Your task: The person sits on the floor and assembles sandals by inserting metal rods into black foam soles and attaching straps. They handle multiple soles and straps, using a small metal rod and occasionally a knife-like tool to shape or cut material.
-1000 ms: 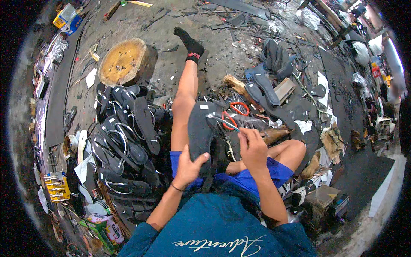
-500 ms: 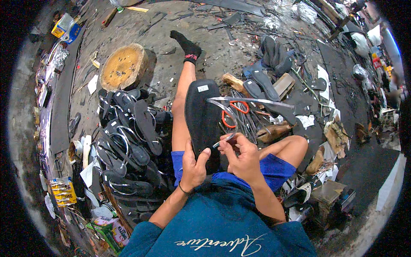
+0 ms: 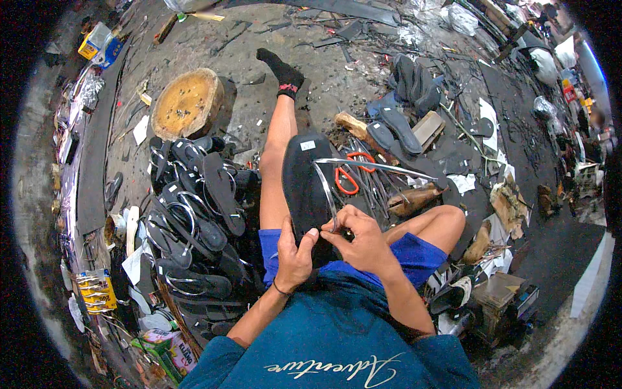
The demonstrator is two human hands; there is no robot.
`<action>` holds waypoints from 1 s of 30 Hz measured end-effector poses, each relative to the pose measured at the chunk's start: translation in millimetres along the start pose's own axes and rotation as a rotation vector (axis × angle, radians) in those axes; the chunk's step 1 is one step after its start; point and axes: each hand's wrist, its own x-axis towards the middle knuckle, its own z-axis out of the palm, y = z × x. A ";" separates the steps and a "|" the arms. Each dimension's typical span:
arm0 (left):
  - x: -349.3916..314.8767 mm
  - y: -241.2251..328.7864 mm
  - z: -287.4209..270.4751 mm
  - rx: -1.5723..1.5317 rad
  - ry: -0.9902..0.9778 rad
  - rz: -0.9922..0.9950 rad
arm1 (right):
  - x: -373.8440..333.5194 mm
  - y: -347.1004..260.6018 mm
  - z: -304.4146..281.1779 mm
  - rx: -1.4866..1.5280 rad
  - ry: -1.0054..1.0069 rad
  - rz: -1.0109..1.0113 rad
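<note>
A black sandal sole [image 3: 306,175] with a small white sticker near its far end stands over my lap, tilted. My left hand [image 3: 295,251] grips its near end, thumb on the top face. From the sole's right edge run shiny silver straps [image 3: 376,167]; one reaches off to the right, the other bends back toward me. My right hand [image 3: 353,236] pinches the end of the bent strap close to the sole's near right edge. The fingertips hide the strap's tip, so I cannot tell whether it enters the sole.
A heap of black sandals [image 3: 194,220] lies to my left, with a round wooden block [image 3: 186,104] beyond it. Orange-handled scissors [image 3: 346,180] rest among dark strips past my right hand. More soles [image 3: 414,84] and wood pieces [image 3: 427,131] lie farther right.
My right hand has brought the strap end down and left, against the sole's near edge. The sole has tipped slightly, its far end lower in view. My left hand keeps its grip.
</note>
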 end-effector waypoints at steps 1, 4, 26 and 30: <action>0.0 -2.9 -1.2 -0.030 -0.012 -0.020 | 0.8 1.2 -2.7 0.064 -0.027 0.045; 1.0 -6.8 -7.3 -0.019 -0.070 -0.084 | 1.2 7.5 -4.2 0.122 -0.067 0.075; 30.8 54.0 -94.8 0.418 -0.594 -0.305 | -16.9 64.6 -8.2 0.432 0.035 -0.076; 30.5 45.8 -95.6 0.397 -0.648 -0.338 | -15.8 62.0 -10.8 0.146 0.084 -0.179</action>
